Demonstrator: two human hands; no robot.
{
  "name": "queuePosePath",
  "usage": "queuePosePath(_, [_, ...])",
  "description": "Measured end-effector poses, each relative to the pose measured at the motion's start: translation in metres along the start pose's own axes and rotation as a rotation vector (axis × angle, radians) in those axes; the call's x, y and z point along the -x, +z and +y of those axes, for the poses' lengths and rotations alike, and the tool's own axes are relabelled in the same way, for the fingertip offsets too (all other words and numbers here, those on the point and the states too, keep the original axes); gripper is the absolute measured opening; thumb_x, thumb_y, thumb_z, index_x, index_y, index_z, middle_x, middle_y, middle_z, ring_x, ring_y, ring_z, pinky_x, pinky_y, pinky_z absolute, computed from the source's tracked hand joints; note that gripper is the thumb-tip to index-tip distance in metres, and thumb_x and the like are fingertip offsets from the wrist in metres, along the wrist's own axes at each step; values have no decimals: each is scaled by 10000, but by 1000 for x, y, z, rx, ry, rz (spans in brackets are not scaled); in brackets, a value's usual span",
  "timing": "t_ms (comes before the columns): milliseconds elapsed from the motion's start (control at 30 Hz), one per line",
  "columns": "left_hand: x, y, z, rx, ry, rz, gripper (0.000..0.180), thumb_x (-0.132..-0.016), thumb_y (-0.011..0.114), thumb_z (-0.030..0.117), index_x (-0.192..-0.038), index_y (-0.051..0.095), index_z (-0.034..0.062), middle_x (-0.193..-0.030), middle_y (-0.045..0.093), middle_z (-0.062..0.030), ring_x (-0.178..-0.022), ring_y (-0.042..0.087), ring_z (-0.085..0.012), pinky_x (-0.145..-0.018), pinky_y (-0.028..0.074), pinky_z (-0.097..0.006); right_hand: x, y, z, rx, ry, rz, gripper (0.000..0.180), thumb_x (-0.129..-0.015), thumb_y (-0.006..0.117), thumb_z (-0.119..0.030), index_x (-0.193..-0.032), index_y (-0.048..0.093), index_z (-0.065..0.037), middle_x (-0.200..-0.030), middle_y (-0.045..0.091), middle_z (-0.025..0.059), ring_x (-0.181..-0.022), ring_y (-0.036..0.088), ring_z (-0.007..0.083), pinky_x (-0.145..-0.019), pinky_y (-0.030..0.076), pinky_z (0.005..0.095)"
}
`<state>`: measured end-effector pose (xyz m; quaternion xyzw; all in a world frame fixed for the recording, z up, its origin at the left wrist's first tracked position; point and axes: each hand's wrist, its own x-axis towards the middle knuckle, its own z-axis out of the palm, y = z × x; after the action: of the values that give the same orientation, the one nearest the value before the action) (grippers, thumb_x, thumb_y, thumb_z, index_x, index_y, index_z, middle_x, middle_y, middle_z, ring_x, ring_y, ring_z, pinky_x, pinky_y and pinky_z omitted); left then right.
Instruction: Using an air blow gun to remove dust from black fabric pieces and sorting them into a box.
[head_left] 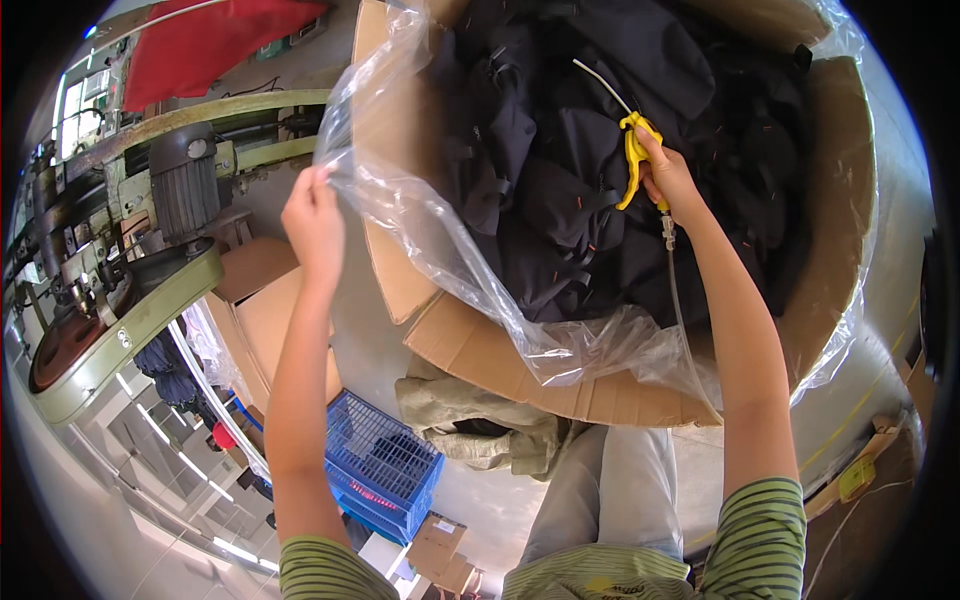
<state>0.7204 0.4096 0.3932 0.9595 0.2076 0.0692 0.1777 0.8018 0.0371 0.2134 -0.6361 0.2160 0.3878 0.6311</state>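
Note:
My right hand (672, 182) is wrapped round a yellow air blow gun (634, 150). Its thin metal nozzle points up and left over the box, and a clear hose (680, 305) hangs from its lower end. My left hand (314, 225) pinches the edge of a clear plastic liner (440, 222) at the box's left side. The liner drapes over the flaps of a large cardboard box (560, 378). Inside lies a heap of dark fabric pieces (575, 215) with straps and small orange marks; their exact kind I cannot tell.
On the left stands a machine with a motor (186, 185) and a green belt guard (130, 335). Below it are cardboard boxes (290, 315) and a blue plastic crate (385, 465). A crumpled tan sack (480, 410) lies between the big box and my legs.

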Motion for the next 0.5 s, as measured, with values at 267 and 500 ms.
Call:
queuePosePath(267, [59, 11, 83, -20, 587, -327, 207, -821, 559, 166, -975, 557, 28, -945, 572, -134, -958, 532, -256, -941, 363, -376, 1, 4, 0, 26, -6, 2, 615, -776, 515, -633, -695, 524, -23, -440, 396, 11, -330, 333, 92, -370, 278, 224])
queuePosePath(500, [145, 14, 37, -267, 586, -1160, 347, -646, 700, 409, -777, 624, 97, -655, 608, -101, -676, 603, -277, -622, 457, -377, 16, 10, -10, 36, -67, -22, 610, -777, 519, -619, -739, 556, -12, -497, 528, 71, -351, 366, 103, -389, 325, 229])
